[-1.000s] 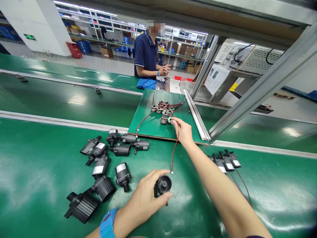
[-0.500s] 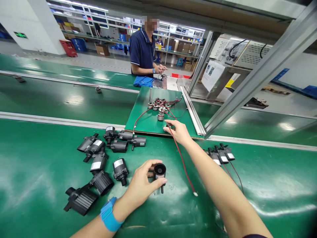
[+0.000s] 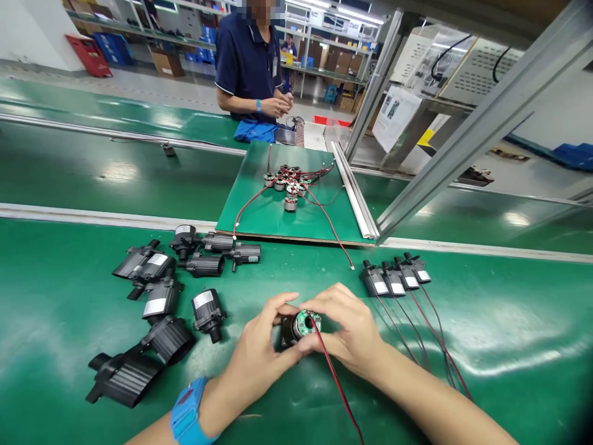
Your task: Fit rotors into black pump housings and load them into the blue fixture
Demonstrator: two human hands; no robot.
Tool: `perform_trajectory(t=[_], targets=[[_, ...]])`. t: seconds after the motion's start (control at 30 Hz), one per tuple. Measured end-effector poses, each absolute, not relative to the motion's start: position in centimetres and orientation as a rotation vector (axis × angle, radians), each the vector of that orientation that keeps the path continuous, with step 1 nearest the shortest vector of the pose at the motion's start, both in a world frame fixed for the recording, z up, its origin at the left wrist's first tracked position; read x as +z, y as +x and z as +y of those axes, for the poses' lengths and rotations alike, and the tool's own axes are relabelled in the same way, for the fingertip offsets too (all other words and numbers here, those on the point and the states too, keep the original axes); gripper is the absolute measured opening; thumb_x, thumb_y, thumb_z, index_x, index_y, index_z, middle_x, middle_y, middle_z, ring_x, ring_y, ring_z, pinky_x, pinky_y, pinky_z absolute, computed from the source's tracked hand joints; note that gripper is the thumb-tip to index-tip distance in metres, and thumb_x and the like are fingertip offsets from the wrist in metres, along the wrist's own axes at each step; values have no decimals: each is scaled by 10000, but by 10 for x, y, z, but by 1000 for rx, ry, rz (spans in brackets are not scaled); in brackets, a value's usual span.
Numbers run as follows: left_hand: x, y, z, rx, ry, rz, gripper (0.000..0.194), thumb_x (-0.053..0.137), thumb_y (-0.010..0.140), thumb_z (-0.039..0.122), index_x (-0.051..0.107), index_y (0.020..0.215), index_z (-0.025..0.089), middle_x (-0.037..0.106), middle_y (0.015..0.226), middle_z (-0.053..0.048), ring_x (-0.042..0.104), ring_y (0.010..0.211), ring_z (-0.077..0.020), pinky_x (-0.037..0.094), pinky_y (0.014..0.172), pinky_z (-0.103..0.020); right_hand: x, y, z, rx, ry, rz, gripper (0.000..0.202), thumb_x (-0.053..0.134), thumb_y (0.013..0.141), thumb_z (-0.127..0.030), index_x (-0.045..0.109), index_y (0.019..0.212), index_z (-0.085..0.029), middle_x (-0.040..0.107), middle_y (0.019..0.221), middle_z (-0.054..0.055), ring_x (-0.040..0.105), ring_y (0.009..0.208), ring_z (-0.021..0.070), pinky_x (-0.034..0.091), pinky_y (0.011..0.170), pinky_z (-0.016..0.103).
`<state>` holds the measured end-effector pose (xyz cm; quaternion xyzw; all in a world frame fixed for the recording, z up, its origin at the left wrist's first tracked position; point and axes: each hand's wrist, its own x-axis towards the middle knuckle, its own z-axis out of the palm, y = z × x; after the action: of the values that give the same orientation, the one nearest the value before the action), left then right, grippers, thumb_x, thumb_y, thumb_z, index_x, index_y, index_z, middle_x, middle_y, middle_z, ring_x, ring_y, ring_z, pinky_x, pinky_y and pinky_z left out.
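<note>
Bench [image 3: 287, 269]; motor [image 3: 302, 323] in right hand [image 3: 351, 326]

Open benchtop [image 3: 287, 269] fronts the green board [image 3: 259, 219], with black housings [image 3: 209, 313] blocking left and right.

- On the board [image 3: 259, 216]: clustered motor cores [image 3: 290, 203].
- Before the board: a housing [image 3: 286, 332] in my left fingers [image 3: 279, 301], one core [image 3: 304, 326] at its mouth in my right fingers [image 3: 331, 306].
- Front-left of the board, on my desk [image 3: 46, 296]: loose housings [image 3: 160, 303].
- Front-right: four pumps [image 3: 395, 284].
- Behind: a co-worker [image 3: 241, 71].
</note>
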<state>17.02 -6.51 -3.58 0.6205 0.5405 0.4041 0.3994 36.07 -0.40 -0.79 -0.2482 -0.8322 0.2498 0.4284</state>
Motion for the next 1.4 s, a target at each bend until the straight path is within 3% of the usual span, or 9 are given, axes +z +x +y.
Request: perform_trajectory(t=[0.17,0.37,0.47,0.6,0.67,0.93,1.1,1.23,1.4], targets=[[-41,174,-70,1067,1637,1310,634,738,841,344,390,1368,294,700,1137,-32,684,1060,-220,539,962,-363,-15,360,-11,496,-703,-2167,508,646,846,-645,701,1152,-244,721,885,48,619,793,185,440,719,339],[-40,174,-70,1022,1740,1379,637,721,850,310,341,1360,285,716,1122,-50,696,1061,-232,547,918,-370,-20,357,-8,356,-902,-2152,601,621,756,-798,647,780,-198,606,671,14,513,647,163,321,633,331],[-40,174,-70,1039,1780,1370,656,753,835,316,335,1340,295,722,1102,-36,709,1026,-221,556,889,-350,-21,358,-6,462,-929,-2155,717,469,747,-901,612,764,-199,590,672,19,501,638,169,320,636,340],[-43,172,-69,1068,1794,1420,624,808,800,332,376,1248,291,700,1094,-28,710,1011,-214,561,884,-344,-13,365,-5,952,-839,-2042,734,149,956,-754,644,1021,-216,659,934,58,575,847,200,417,779,361],[-45,171,-68,1096,1835,1398,558,807,808,318,398,1188,291,677,1110,-28,698,1021,-205,562,876,-333,-9,369,-4,1083,-796,-1989,715,81,1010,-650,658,1021,-228,645,959,53,576,908,195,428,844,370],[-35,165,-67,893,2222,1307,227,620,950,205,577,1149,305,560,1195,-40,645,1035,-166,558,836,-260,-16,373,-7,670,-712,-2280,714,142,1002,-667,697,1154,-245,641,1013,76,524,861,213,354,766,402],[-31,164,-68,831,2364,1303,155,584,964,210,634,1103,254,550,1185,-69,656,997,-177,580,821,-269,-17,369,-9,589,-713,-2359,687,157,1016,-642,691,1132,-225,651,990,75,514,847,205,341,750,389],[-32,162,-70,1021,2477,1238,161,579,957,177,640,1092,239,516,1264,-93,648,1052,-196,587,835,-276,-14,368,-13,518,-617,-2352,656,190,1024,-625,664,1175,-198,654,1048,91,529,870,209,354,760,388],[-35,167,-66,910,2343,1254,238,582,959,179,578,1182,263,562,1211,-78,651,1042,-183,587,835,-281,-9,377,-13,707,-750,-2399,276,497,1001,-290,645,1221,-215,672,1074,60,557,928,195,403,815,365]])
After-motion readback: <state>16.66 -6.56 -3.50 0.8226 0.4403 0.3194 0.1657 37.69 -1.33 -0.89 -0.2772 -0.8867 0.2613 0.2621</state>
